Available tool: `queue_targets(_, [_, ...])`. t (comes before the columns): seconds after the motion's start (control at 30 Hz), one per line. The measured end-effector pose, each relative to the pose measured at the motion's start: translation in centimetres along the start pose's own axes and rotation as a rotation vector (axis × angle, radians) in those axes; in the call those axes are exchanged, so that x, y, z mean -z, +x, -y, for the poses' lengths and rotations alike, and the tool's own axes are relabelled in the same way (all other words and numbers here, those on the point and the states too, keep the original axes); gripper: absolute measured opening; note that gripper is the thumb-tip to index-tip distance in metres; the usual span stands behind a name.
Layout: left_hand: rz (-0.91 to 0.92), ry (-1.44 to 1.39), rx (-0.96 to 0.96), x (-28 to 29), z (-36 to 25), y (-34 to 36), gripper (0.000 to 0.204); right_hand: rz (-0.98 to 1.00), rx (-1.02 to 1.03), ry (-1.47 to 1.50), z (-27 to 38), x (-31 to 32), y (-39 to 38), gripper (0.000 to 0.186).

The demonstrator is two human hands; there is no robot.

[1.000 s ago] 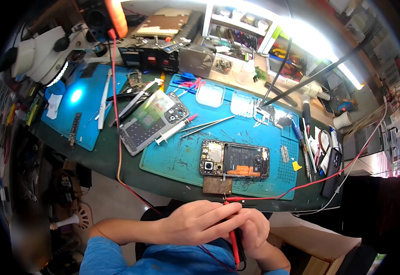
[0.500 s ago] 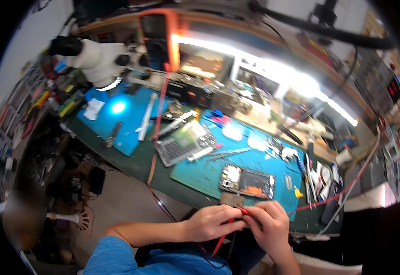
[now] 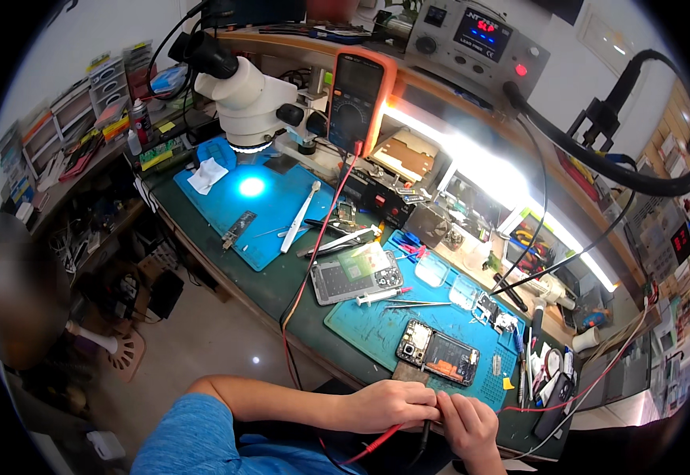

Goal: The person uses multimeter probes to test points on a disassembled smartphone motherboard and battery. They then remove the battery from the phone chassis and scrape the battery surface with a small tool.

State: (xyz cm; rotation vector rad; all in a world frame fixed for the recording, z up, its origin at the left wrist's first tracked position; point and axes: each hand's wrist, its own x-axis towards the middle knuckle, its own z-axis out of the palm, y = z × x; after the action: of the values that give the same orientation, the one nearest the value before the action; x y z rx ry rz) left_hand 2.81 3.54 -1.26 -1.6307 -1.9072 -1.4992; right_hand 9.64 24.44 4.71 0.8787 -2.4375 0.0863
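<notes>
My left hand [image 3: 392,405] is closed round a red multimeter probe [image 3: 378,442], whose handle slants out below the fingers. My right hand [image 3: 470,423] is closed too, its fingertips pinched against those of the left; what they pinch is mostly hidden. A black probe [image 3: 424,439] hangs down between the hands; which one grips it I cannot tell. Just beyond the hands lies an opened phone [image 3: 437,353] on a blue mat [image 3: 353,318]. An orange-rimmed multimeter [image 3: 358,99] stands upright on the shelf edge, with a red lead running down from it.
A white microscope [image 3: 246,99] stands at the back left, lighting a second blue mat [image 3: 195,207]. Tweezers [image 3: 418,305], a syringe [image 3: 383,296] and a phone back housing [image 3: 354,273] lie near the opened phone. Several tools crowd the right end. Leads cross the bench's front edge.
The view has shifted, so the bench sits lower and further right. My hands stay together; the red piece between their fingertips is now mostly covered, and the black probe shows beneath them.
</notes>
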Motion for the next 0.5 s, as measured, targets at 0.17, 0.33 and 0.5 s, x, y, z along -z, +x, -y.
queue_targets(0.17, [-0.006, 0.073, 0.034, -0.8, 1.0, 0.2, 0.026, -0.204, -0.269, -0.168, -2.4, 0.7, -1.7, 0.033])
queue_targets(0.33, [-0.027, 0.282, 0.097, -1.2, 1.6, 3.1, 0.024, 0.008, -0.546, -0.379, -1.4, 3.2, -0.3, 0.048])
queue_targets(0.5, [0.204, 0.259, 0.094, -1.4, 1.4, 6.3, 0.022, -0.141, -0.364, 0.171, 1.8, 2.5, 0.4, 0.043])
